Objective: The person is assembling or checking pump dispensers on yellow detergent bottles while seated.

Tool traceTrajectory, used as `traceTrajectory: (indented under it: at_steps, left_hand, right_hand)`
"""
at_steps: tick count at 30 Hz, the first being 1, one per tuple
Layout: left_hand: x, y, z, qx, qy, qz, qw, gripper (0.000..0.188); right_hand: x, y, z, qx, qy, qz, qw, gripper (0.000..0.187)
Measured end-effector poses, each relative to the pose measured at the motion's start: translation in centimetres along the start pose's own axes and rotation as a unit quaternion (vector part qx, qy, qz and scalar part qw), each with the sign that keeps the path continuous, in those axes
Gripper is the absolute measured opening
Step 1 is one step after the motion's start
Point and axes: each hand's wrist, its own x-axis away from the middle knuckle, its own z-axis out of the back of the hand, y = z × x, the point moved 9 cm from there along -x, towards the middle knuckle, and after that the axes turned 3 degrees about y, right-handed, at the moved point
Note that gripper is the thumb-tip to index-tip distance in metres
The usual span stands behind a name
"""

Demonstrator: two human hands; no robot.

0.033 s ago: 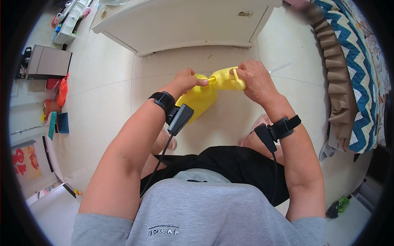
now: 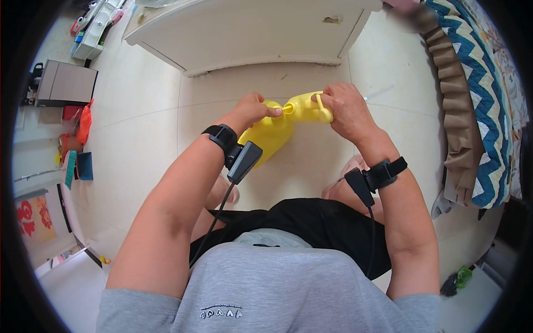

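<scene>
A yellow plastic jug (image 2: 271,137) leans near the floor in front of me, its top toward the far side. My left hand (image 2: 250,110) is closed around its upper end, thumb near the opening. My right hand (image 2: 348,111) grips a smaller yellow plastic container (image 2: 301,109) lying nearly sideways. A yellow loop (image 2: 322,106) shows by its fingers. The container's round mouth faces the jug's top, and a thin yellow piece bridges the two; I cannot tell whether it joins them. A faint translucent tube (image 2: 381,92) sticks out beyond my right hand.
A white cabinet (image 2: 250,39) stands just beyond my hands. To the right is a bed with a zigzag quilt (image 2: 482,83) and a brown ruffled skirt (image 2: 452,111). A grey box (image 2: 66,83), an orange bag (image 2: 85,125) and a dustpan (image 2: 84,166) line the left side.
</scene>
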Motion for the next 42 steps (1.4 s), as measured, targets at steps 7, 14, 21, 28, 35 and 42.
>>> traceTrajectory:
  at_steps: [7,14,21,28,35,42]
  left_hand:
    - [1.3,0.6,-0.4,0.016,-0.081,-0.007,0.997,0.087]
    - [1.8,0.5,-0.7,0.033,-0.113,-0.008,0.993,0.092]
    - [1.3,0.2,-0.2,0.066,-0.069,0.019,0.995,0.092]
    - [0.6,0.1,-0.5,0.029,-0.034,0.024,0.999,0.082]
    - [0.9,0.7,-0.8,0.019,-0.067,0.004,0.998,0.079]
    - [1.8,0.7,-0.7,0.024,-0.116,0.004,0.993,0.084]
  right_hand:
    - [0.4,0.6,0.0,0.002,-0.001,-0.012,1.0,0.018]
    - [0.3,0.2,0.6,-0.008,0.019,-0.005,1.0,0.019]
    - [0.1,0.2,0.6,-0.008,0.005,-0.01,1.0,0.017]
    - [0.1,0.2,0.1,-0.008,0.003,-0.005,1.0,0.016]
    - [0.3,0.5,-0.2,0.005,0.007,-0.002,1.0,0.015]
    - [0.2,0.6,0.6,-0.005,0.024,-0.009,1.0,0.017]
